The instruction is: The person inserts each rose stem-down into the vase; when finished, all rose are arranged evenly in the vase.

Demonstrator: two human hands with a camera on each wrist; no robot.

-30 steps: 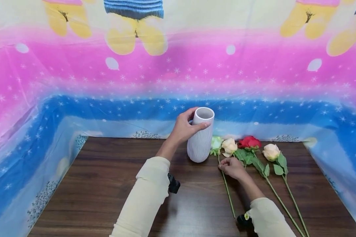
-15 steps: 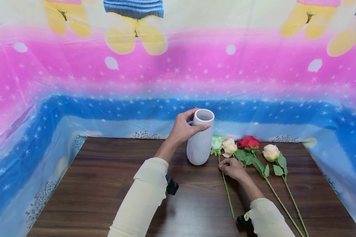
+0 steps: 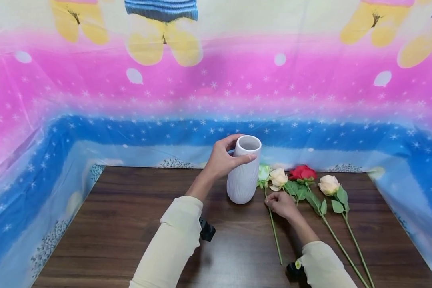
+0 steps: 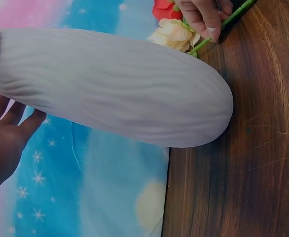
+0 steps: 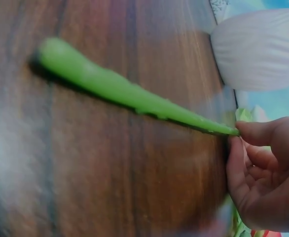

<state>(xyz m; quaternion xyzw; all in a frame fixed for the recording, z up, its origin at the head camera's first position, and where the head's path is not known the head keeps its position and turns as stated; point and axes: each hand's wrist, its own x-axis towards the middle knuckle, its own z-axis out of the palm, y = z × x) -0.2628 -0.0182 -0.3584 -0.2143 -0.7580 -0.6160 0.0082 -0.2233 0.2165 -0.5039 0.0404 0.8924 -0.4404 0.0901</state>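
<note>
Left hand (image 3: pixel 223 159): we see it gripping the white ribbed vase (image 3: pixel 243 176) near its rim.
Right hand (image 3: pixel 281 204): we see it pinching the pale green rose's stem (image 3: pixel 275 236), just right of the vase.
Vase: upright on the wooden table (image 3: pixel 122 224).

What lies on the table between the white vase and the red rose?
In the head view, two blooms lie between the white vase and the red rose: a pale green flower beside the vase, then a cream rose.
</note>
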